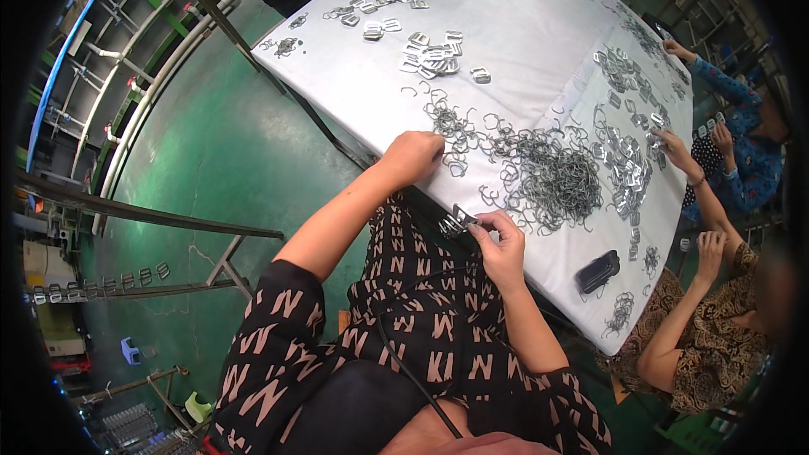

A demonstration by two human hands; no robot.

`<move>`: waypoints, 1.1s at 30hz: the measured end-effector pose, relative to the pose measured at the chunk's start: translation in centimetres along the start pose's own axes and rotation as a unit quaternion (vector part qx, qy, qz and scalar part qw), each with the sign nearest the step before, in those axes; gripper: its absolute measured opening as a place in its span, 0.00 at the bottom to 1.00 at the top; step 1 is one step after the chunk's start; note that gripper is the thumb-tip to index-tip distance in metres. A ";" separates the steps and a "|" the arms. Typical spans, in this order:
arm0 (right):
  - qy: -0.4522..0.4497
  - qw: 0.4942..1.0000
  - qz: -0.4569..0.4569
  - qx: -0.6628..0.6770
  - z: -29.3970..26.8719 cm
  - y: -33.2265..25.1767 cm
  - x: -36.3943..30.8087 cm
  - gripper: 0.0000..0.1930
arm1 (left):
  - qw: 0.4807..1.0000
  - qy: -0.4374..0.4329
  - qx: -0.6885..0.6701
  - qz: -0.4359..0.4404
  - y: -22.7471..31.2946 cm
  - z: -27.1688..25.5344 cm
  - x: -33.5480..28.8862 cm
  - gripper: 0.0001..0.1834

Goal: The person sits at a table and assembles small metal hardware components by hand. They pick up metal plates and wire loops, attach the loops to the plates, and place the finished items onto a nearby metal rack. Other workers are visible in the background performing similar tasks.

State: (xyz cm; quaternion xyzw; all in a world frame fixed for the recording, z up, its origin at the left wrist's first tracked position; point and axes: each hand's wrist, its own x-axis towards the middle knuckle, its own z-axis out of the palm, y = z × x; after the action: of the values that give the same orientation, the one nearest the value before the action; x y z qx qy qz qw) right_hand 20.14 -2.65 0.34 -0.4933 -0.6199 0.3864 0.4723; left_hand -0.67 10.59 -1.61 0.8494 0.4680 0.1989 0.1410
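Now the left hand (413, 154) rests curled on the white cloth-covered table (522, 59), its fingers closed over loose bent grey wire hooks (451, 131); I cannot tell how many it grips. The right hand (499, 244) pinches a small flat silver metal buckle (459, 221) at the near table edge, above the lap. I judge that the buckle could slip from the fingertips and fall to the floor, because it hangs just past the edge. The big tangled heap of grey wire hooks (552, 179) may also snag and drag more pieces off. A black case (598, 271) lies near the corner. Other people's hands work at the far sides. The floor (211, 152) is painted green, with metal railings beside it.
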 end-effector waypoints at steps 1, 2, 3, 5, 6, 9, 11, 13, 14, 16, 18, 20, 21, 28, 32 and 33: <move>0.000 1.000 0.001 -0.003 0.0 -0.1 0.1 0.05 | 0.994 -0.008 -0.102 -0.049 1.1 -1.4 -0.6 0.06; -0.001 1.000 0.003 -0.005 0.1 -0.2 0.1 0.06 | 0.974 -0.017 -0.203 -0.100 2.1 -2.6 -1.4 0.06; 0.004 1.000 0.007 -0.008 0.2 0.0 0.1 0.06 | 0.952 -0.031 -0.284 -0.109 3.2 -3.2 -2.2 0.06; 0.007 1.000 0.013 -0.014 0.4 0.3 0.4 0.06 | 0.879 -0.033 -0.464 -0.100 5.0 -3.4 -4.2 0.04; 0.009 1.000 0.023 -0.011 0.4 0.4 0.4 0.06 | 0.880 -0.046 -0.456 -0.124 6.0 -4.0 -5.0 0.04; 0.006 0.999 0.034 -0.003 0.7 0.3 0.6 0.06 | 0.918 0.028 -0.397 -0.001 6.7 -3.6 -6.1 0.06; -0.004 0.999 0.034 -0.008 0.7 0.1 0.8 0.06 | 0.930 0.051 -0.363 -0.003 6.9 -3.0 -6.5 0.07; -0.020 0.999 0.037 -0.009 0.8 -0.5 1.1 0.05 | 0.937 0.055 -0.344 -0.012 6.7 -2.3 -6.8 0.08; -0.027 0.999 0.039 -0.010 0.9 -0.6 1.3 0.05 | 0.940 0.075 -0.334 -0.002 6.8 -2.1 -6.7 0.08; -0.041 0.998 0.037 -0.016 0.9 -0.1 1.5 0.05 | 0.943 0.115 -0.311 0.018 6.9 -1.7 -6.3 0.09; -0.060 0.998 0.021 -0.020 0.4 0.4 2.1 0.05 | 0.935 0.081 -0.344 0.001 6.7 -1.1 -6.7 0.08; -0.085 0.996 -0.006 -0.023 -0.9 0.9 3.8 0.05 | 0.938 0.089 -0.334 0.014 7.0 -1.1 -6.8 0.08; -0.044 0.999 -0.004 -0.013 -1.2 1.9 5.3 0.05 | 0.937 0.088 -0.338 0.013 6.9 -0.9 -7.0 0.07; 0.098 0.957 0.059 -0.265 -0.4 7.6 20.8 0.20 | 0.944 0.066 -0.314 0.072 7.1 -0.2 -7.5 0.09; 0.120 0.900 0.127 -0.400 2.7 9.0 26.2 0.22 | 0.938 0.071 -0.335 0.061 7.3 0.2 -8.0 0.09; 0.122 0.887 0.146 -0.421 3.4 8.7 26.9 0.23 | 0.936 0.074 -0.339 0.054 7.3 0.2 -8.1 0.09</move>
State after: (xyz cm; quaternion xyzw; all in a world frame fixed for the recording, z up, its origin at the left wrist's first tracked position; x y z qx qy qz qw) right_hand 17.16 25.45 -3.28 -0.7740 -0.5828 0.0911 0.2302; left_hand 0.90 -0.10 -0.38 0.7581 0.3352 0.4153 0.3748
